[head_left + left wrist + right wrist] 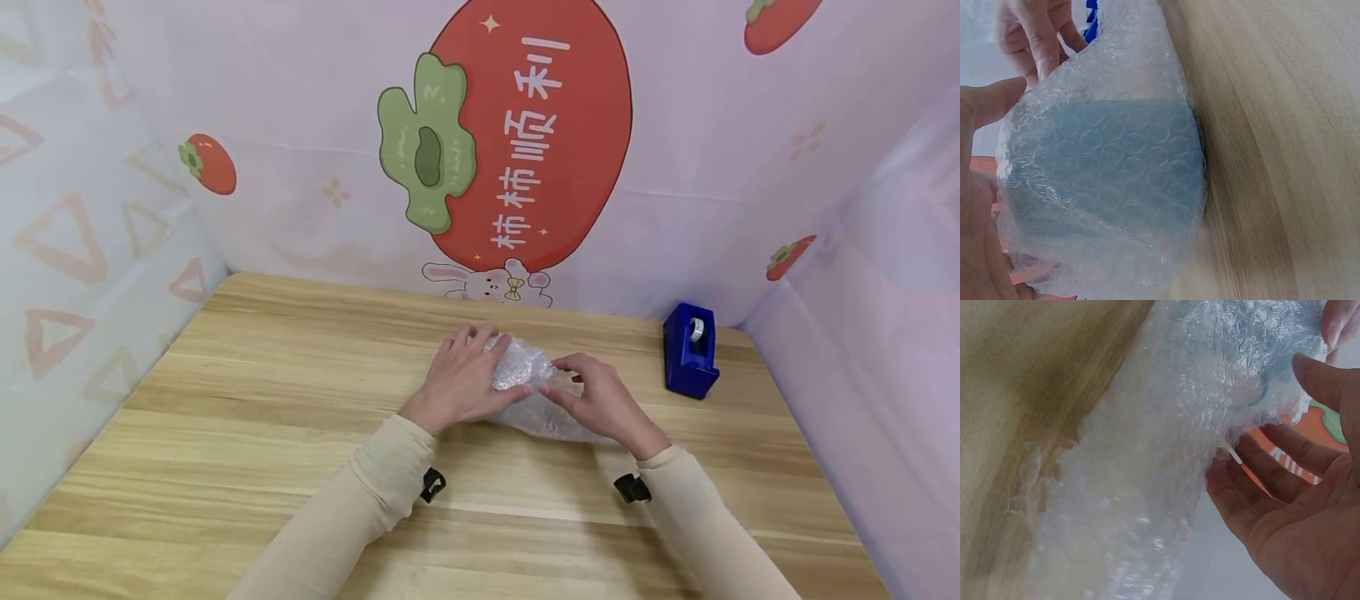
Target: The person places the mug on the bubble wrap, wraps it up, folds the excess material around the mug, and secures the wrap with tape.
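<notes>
A light-blue object (1110,162) lies inside clear bubble wrap (551,417) on the table; its kind cannot be made out through the layers. My left hand (461,379) holds the wrapped bundle from its left end, fingers over the far side and thumb along the top. On the other side, my right hand (603,404) pinches the wrap near its upper edge, the thumb close to the left thumb. In the right wrist view, the fingers (1260,469) of that hand reach behind the wrap. A loose stretch of wrap trails off to the right, without the blue object in it.
A blue tape dispenser (686,354) with a roll of tape stands at the back right of the wooden table (247,375). Printed cloth walls (315,125) enclose the table at the back and both sides.
</notes>
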The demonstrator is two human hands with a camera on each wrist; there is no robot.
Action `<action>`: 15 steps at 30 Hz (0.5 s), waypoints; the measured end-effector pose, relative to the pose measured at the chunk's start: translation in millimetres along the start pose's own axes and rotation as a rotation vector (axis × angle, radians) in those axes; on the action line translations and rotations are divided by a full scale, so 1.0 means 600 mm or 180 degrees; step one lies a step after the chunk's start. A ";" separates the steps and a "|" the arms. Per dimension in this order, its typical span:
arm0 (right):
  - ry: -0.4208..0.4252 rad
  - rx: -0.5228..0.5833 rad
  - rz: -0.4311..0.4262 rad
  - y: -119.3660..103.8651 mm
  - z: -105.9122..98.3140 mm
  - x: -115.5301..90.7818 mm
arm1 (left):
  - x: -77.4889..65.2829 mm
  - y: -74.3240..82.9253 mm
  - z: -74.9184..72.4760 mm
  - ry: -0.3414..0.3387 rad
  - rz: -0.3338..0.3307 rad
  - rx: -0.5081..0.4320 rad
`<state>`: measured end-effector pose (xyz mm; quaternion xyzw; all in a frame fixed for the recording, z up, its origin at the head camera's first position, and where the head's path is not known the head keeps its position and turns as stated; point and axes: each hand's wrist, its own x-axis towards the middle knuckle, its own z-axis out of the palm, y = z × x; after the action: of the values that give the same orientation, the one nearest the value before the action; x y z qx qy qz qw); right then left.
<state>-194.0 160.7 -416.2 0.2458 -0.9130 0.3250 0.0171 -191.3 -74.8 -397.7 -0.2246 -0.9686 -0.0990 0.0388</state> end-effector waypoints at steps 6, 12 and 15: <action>-0.0219 0.0174 0.0039 0.004 -0.002 0.002 | -0.001 -0.001 0.000 -0.0096 0.0004 -0.0032; -0.0268 0.0195 0.0074 0.010 -0.005 -0.004 | -0.002 -0.003 0.001 -0.0135 -0.0040 -0.0108; -0.0200 0.0248 0.0092 0.017 -0.003 -0.007 | -0.001 -0.002 0.002 -0.0113 -0.0004 -0.0119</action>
<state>-195.5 170.5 -421.8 0.2431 -0.9033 0.3527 -0.0258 -191.3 -76.0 -399.0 -0.2264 -0.9673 -0.1132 0.0173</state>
